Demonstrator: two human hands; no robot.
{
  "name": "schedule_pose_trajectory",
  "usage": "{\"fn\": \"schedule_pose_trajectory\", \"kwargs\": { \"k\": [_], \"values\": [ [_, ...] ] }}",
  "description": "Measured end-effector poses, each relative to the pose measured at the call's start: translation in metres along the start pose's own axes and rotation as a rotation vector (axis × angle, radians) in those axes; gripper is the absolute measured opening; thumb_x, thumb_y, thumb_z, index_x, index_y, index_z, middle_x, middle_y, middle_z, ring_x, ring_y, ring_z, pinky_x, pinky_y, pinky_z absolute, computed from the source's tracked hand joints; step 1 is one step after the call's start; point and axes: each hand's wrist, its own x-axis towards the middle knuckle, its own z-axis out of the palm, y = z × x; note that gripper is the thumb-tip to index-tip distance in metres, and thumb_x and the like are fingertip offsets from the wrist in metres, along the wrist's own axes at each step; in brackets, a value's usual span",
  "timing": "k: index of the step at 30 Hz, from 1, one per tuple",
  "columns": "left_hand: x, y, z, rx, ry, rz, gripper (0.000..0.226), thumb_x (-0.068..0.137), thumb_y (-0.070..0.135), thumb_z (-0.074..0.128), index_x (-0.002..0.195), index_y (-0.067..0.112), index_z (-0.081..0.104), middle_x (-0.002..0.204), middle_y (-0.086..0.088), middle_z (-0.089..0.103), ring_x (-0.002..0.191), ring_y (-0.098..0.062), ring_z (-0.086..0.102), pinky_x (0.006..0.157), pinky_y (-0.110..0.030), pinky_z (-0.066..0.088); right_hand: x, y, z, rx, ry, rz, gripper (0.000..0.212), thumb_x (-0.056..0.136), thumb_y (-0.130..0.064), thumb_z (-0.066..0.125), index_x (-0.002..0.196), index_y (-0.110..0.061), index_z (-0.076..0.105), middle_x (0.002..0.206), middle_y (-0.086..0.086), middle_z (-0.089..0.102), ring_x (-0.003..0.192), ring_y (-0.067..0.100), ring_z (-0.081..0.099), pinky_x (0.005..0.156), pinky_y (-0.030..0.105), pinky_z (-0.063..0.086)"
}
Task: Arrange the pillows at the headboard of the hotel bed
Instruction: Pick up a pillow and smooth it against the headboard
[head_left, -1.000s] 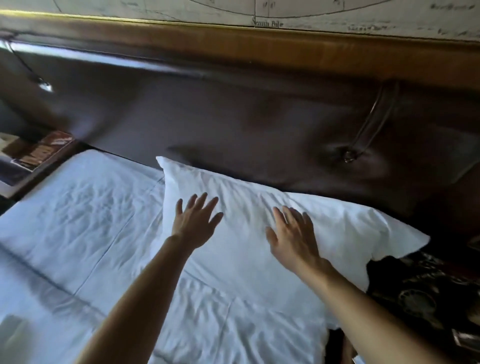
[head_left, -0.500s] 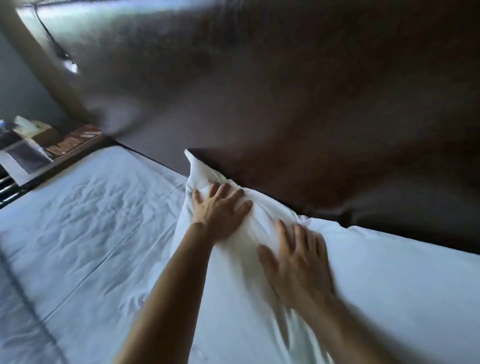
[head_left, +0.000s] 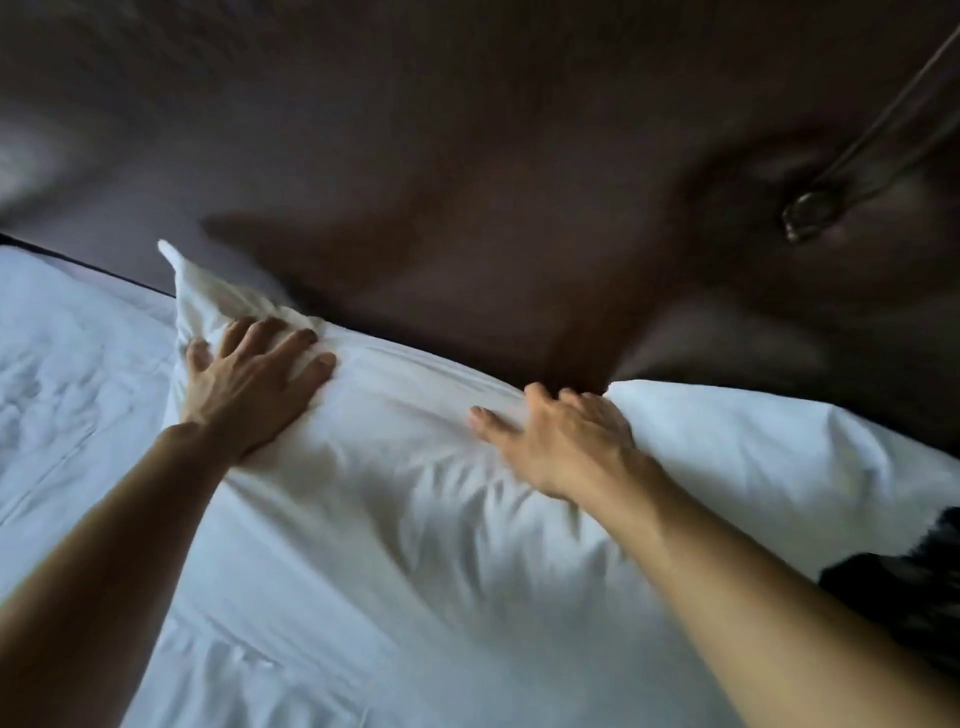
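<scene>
A white pillow (head_left: 395, 467) lies flat on the bed with its far edge against the dark brown padded headboard (head_left: 493, 182). My left hand (head_left: 247, 387) presses flat on the pillow's left end, fingers spread, just below its raised corner. My right hand (head_left: 566, 447) rests on the pillow's far edge near the middle, fingers curled over that edge toward the headboard. Whether those fingers grip the fabric is hidden.
The white wrinkled bed sheet (head_left: 67, 374) spreads to the left of the pillow. A metal button with a strap (head_left: 805, 215) sits in the headboard at upper right. A dark patterned thing (head_left: 904, 592) shows past the pillow's right end.
My view has closed in on the headboard. My hands have spread apart: the left slid to the pillow's left end, the right moved up to its far edge.
</scene>
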Motion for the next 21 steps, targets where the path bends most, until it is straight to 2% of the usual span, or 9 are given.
{"fn": "schedule_pose_trajectory", "kwargs": {
  "k": [4, 6, 10, 11, 13, 15, 17, 19, 21],
  "values": [
    [-0.008, 0.012, -0.016, -0.020, 0.001, 0.009, 0.060, 0.090, 0.075, 0.024, 0.133, 0.043, 0.050, 0.145, 0.003, 0.047, 0.139, -0.028, 0.036, 0.107, -0.064, 0.024, -0.043, 0.073, -0.019, -0.101, 0.047, 0.085, 0.080, 0.085, -0.088, 0.016, 0.115, -0.026, 0.058, 0.124, 0.015, 0.066, 0.124, 0.033, 0.056, 0.107, 0.045, 0.034],
    [-0.014, 0.014, -0.026, -0.019, 0.014, 0.008, 0.057, 0.090, 0.074, 0.025, 0.128, 0.042, 0.052, 0.139, 0.002, 0.051, 0.135, -0.030, 0.041, 0.104, -0.067, 0.029, -0.060, 0.107, -0.028, -0.153, 0.001, 0.143, 0.084, 0.083, -0.090, 0.010, 0.124, -0.033, 0.056, 0.130, 0.009, 0.065, 0.127, 0.028, 0.055, 0.111, 0.048, 0.030],
    [-0.029, 0.007, -0.036, -0.008, 0.010, 0.002, 0.060, 0.090, 0.076, 0.021, 0.129, 0.042, 0.051, 0.139, 0.003, 0.050, 0.136, -0.029, 0.041, 0.102, -0.071, 0.032, -0.091, 0.168, -0.041, 0.007, -0.114, 0.352, 0.096, 0.076, -0.094, 0.001, 0.133, -0.036, 0.052, 0.134, 0.007, 0.062, 0.126, 0.033, 0.056, 0.103, 0.046, 0.041],
    [-0.030, 0.008, -0.037, -0.030, -0.010, -0.036, 0.062, 0.089, 0.077, 0.019, 0.134, 0.044, 0.048, 0.146, 0.003, 0.046, 0.140, -0.028, 0.036, 0.105, -0.073, 0.027, -0.097, 0.175, -0.040, -0.033, -0.088, 0.376, 0.095, 0.078, -0.090, -0.001, 0.129, -0.032, 0.055, 0.131, 0.008, 0.064, 0.123, 0.034, 0.058, 0.102, 0.046, 0.042],
    [-0.033, 0.018, -0.038, -0.092, -0.056, -0.155, 0.068, 0.088, 0.076, 0.015, 0.145, 0.048, 0.039, 0.160, 0.001, 0.032, 0.150, -0.028, 0.022, 0.112, -0.073, 0.014, -0.100, 0.178, -0.035, -0.179, 0.112, 0.377, 0.087, 0.089, -0.077, 0.000, 0.116, -0.023, 0.063, 0.119, 0.011, 0.069, 0.115, 0.034, 0.062, 0.107, 0.049, 0.037],
    [-0.042, 0.037, -0.040, -0.162, -0.089, -0.220, 0.070, 0.090, 0.077, 0.012, 0.152, 0.050, 0.027, 0.168, 0.002, 0.018, 0.154, -0.027, 0.009, 0.117, -0.069, 0.006, -0.099, 0.167, -0.026, -0.166, 0.421, 0.270, 0.065, 0.103, -0.054, 0.020, 0.117, -0.011, 0.067, 0.116, 0.020, 0.069, 0.111, 0.039, 0.063, 0.111, 0.057, 0.032],
    [-0.065, 0.061, -0.041, -0.231, -0.074, -0.166, 0.065, 0.095, 0.075, 0.015, 0.155, 0.051, 0.018, 0.170, 0.005, 0.008, 0.156, -0.024, 0.001, 0.120, -0.063, 0.000, -0.104, 0.137, -0.008, -0.045, 0.651, 0.036, 0.053, 0.099, -0.039, 0.041, 0.129, -0.002, 0.063, 0.129, 0.025, 0.063, 0.121, 0.043, 0.059, 0.114, 0.061, 0.027],
    [-0.100, 0.083, -0.035, -0.266, -0.023, -0.042, 0.062, 0.098, 0.071, 0.019, 0.157, 0.050, 0.014, 0.170, 0.007, 0.003, 0.157, -0.021, -0.004, 0.122, -0.059, -0.002, -0.114, 0.092, 0.016, 0.024, 0.694, -0.193, 0.059, 0.096, -0.042, 0.050, 0.140, -0.003, 0.056, 0.145, 0.024, 0.053, 0.135, 0.042, 0.049, 0.116, 0.062, 0.020],
    [-0.140, 0.099, -0.021, -0.291, -0.007, 0.009, 0.063, 0.099, 0.070, 0.022, 0.157, 0.050, 0.009, 0.170, 0.007, -0.004, 0.156, -0.020, -0.009, 0.123, -0.056, -0.003, -0.128, 0.046, 0.045, 0.028, 0.648, -0.404, 0.065, 0.097, -0.046, 0.051, 0.149, -0.007, 0.047, 0.156, 0.024, 0.039, 0.145, 0.040, 0.038, 0.119, 0.063, 0.017]
  ]
}}
